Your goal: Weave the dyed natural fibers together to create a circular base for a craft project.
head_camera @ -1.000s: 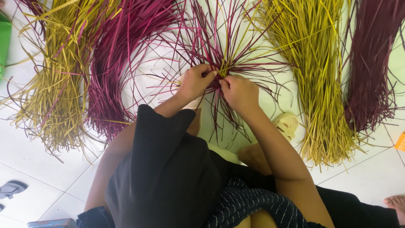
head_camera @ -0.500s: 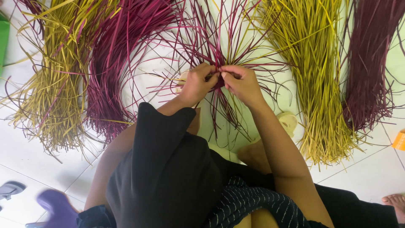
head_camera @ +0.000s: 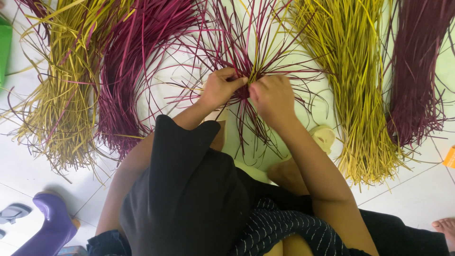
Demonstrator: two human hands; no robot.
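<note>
Both the left hand [head_camera: 220,87] and right hand [head_camera: 271,97] pinch the spray of thin, stiff maroon and yellow reed strands [head_camera: 246,42], fanning outward.

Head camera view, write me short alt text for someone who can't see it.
Seen from above, a person's left hand and right hand pinch the centre of a fan of maroon strands on a pale floor. Yellow-green bundles and maroon bundles lie on both sides; a purple boot stands lower left.

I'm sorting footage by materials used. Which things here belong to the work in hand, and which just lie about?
In hand:
left hand
right hand
maroon strand cluster

Lying about:
yellow bundles
maroon bundles
purple boot
grey sandal
</note>
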